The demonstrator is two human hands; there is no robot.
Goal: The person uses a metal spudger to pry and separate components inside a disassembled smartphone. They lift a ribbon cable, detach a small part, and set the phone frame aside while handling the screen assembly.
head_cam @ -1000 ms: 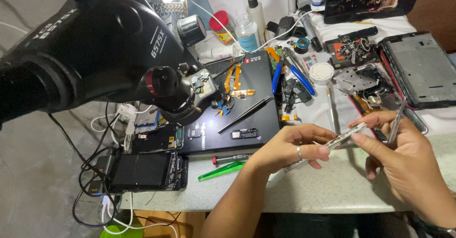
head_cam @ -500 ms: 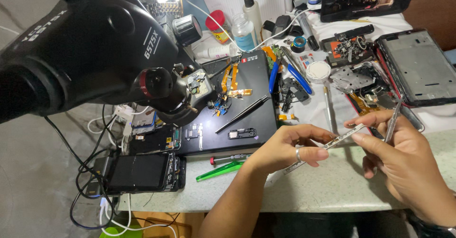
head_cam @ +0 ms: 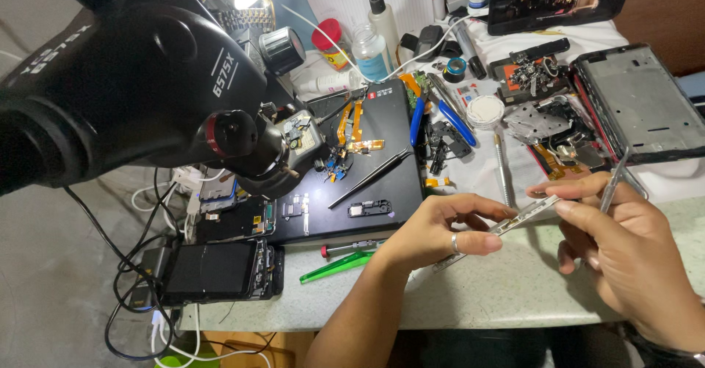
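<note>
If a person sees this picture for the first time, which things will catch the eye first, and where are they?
The big black microscope fills the upper left, above a black work mat strewn with small phone parts. At lower right, the left hand and right hand hold a thin silvery strip between them over the pale tabletop; the right hand also holds metal tweezers. An opened phone lies at lower left among cables.

both hands: left (head_cam: 433, 230), right (head_cam: 620, 247), fingers pinched, facing inward
</note>
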